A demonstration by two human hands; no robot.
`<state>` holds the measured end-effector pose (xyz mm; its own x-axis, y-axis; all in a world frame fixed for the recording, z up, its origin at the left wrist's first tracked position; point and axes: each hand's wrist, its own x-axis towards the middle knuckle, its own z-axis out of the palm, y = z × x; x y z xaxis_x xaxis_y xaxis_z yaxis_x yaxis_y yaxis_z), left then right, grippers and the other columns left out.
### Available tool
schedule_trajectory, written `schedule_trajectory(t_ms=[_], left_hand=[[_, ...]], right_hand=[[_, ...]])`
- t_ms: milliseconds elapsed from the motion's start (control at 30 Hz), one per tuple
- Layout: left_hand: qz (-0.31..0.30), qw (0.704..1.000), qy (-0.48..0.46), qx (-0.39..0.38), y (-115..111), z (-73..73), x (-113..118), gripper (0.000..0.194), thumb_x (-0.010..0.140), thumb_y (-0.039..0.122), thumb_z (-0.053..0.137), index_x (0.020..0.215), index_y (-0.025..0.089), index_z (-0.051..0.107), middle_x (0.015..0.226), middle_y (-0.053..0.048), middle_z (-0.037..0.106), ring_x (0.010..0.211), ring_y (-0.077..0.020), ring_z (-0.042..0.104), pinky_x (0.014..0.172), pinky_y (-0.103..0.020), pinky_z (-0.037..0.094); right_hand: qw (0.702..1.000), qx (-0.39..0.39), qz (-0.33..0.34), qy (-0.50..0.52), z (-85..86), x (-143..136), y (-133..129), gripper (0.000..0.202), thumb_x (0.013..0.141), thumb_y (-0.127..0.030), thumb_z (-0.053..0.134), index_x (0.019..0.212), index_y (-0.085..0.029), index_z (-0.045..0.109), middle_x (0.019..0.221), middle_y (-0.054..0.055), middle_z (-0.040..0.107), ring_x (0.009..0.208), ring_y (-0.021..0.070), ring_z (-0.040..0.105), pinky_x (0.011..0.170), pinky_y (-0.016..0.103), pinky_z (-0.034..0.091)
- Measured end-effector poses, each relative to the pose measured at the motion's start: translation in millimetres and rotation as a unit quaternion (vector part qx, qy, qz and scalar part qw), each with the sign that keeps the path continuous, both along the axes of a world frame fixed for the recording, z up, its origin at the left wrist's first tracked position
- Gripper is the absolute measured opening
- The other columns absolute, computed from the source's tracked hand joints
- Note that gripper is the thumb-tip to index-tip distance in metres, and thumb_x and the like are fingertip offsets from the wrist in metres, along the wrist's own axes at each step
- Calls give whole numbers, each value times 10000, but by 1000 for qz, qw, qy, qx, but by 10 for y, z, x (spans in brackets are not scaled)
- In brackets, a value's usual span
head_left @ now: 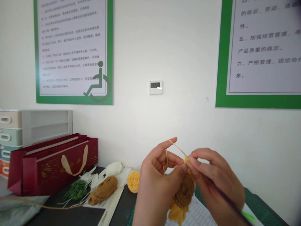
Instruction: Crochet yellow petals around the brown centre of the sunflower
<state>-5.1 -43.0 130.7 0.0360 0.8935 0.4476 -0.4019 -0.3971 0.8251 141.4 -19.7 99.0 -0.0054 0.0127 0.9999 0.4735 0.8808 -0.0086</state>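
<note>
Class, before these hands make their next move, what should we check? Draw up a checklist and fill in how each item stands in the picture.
1. Left hand has a grip on the crochet piece: ok.
2. Yellow strand runs over the left hand's raised finger to the piece, looking taut: ok.
3. Right hand holds the dark stick: ok.
4. Stick's tip is properly in the stitch: cannot tell; fingers hide it.
5. Yellow strand leads freely from the yellow ball: cannot tell; the left hand and forearm block the view.
6. Brown yarn is neatly wound: not ok; a loose strand trails off leftward.
</note>
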Motion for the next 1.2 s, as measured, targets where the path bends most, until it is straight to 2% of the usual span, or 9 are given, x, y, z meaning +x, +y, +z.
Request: schedule_trajectory(t_ms=[67,133,200,233,300,367,533,967,1200], left_hand=[[-10,1000,-19,-17,-13,-10,12,550,683,135,907,1210,156,749,713,3,744,687,-134,646,698,-265,489],[-86,994,-43,-61,-7,-11,-4,604,621,147,959,1191,137,761,716,-1,741,681,-127,658,708,-258,497],[-158,981,-53,-100,15,-4,-36,672,562,158,1000,1191,124,767,735,-10,740,671,-115,659,710,-247,496],[-167,979,-52,-105,30,-1,-50,689,548,158,1008,1193,126,768,746,-13,741,675,-109,655,710,-240,493],[-142,985,-39,-85,57,-1,-66,670,559,164,1005,1186,137,770,746,-1,729,688,-100,632,698,-229,484],[-98,994,-11,-52,77,-13,-66,644,608,161,975,1212,149,752,741,15,717,701,-99,610,685,-227,472],[-63,996,54,-23,90,-39,-87,703,666,129,906,1326,143,664,779,-1,744,733,-135,634,684,-260,478],[-67,993,76,-53,37,39,-127,677,660,136,877,1291,98,636,769,-25,757,690,-135,633,654,-257,470],[-68,993,83,-52,55,11,-133,654,667,133,863,1281,104,639,762,-18,748,688,-147,641,659,-276,491]], right_hand=[[997,64,-48,11,-40,-40,-6,343,834,-12,702,1011,-299,768,930,22,744,822,201,707,693,337,587],[994,67,6,84,-65,-94,5,312,861,-22,684,1008,-285,767,930,20,732,843,190,702,733,336,593],[980,-25,133,146,-65,-139,26,192,924,-93,661,975,-262,735,918,28,723,865,185,709,738,322,602],[962,-90,200,160,-56,-150,37,124,953,-149,654,959,-257,715,912,31,725,865,186,715,729,315,607],[918,-198,300,169,-34,-146,51,44,976,-261,666,937,-257,686,890,26,730,832,176,721,699,290,604],[888,-254,335,189,-17,-116,53,89,964,-340,697,927,-260,683,861,13,735,777,152,708,666,248,575],[877,-282,319,223,-10,-36,37,171,931,-429,739,898,-269,687,823,-11,742,762,126,681,684,208,520],[920,-240,297,93,15,213,77,129,1034,-374,602,978,-265,642,818,-16,767,780,120,702,750,225,547],[957,-184,225,16,24,303,10,90,1063,-304,551,1038,-259,625,881,-5,755,822,137,716,776,266,566]])
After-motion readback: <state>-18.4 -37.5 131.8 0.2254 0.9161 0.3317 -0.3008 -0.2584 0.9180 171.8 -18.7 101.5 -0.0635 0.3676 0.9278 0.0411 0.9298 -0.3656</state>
